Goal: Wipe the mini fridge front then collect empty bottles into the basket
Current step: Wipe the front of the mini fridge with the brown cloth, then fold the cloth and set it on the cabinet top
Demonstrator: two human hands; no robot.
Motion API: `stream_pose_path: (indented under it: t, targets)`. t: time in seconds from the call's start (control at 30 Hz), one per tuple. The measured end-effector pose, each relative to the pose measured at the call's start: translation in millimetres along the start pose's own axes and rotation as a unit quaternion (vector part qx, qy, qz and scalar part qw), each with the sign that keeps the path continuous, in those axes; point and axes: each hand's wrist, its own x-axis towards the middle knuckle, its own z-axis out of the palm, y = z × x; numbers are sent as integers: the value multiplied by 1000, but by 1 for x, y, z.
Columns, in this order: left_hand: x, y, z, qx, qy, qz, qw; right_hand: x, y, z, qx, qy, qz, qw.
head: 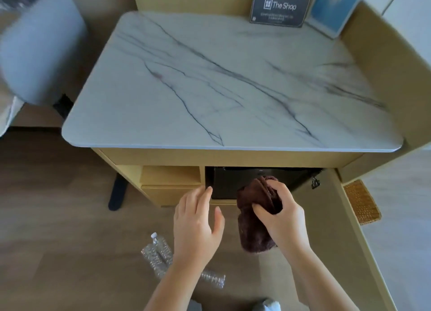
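I am still before wiping: my right hand [279, 217] grips the cloth [254, 233], my left hand [198, 222] is spread, and next I must press the cloth on the fridge front [231, 182] just ahead

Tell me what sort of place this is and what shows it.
Likely a hotel guest room: a black mini fridge set in the cabinet under a marble-look top, a "The Shop" card standing at the back, and plastic bottles on the floor.

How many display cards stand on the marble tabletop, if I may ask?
2: the dark Shop card at the back, the blue card just right of it.
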Motion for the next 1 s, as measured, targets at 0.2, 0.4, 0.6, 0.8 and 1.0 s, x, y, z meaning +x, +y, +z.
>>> stream_pose_path:
  t: [0.2,0.4,0.6,0.8,1.0]
  targets:
    - [24,-17,-69,-5,0,43,999,-22,-62,6,46,37,4,998]
    - [45,-33,-99,-10,16,66,998,-22,-96,16,89,85,3,992]
    - [77,-31,-98,-27,31,78,996,10,-125,17,127,93,-22,987]
    - [140,-25,-75,-32,54,91,994,82,-139,11,209,74,-20,975]
    - [225,-8,-50,-11,64,77,995,177,-155,-1,281,76,-3,957]
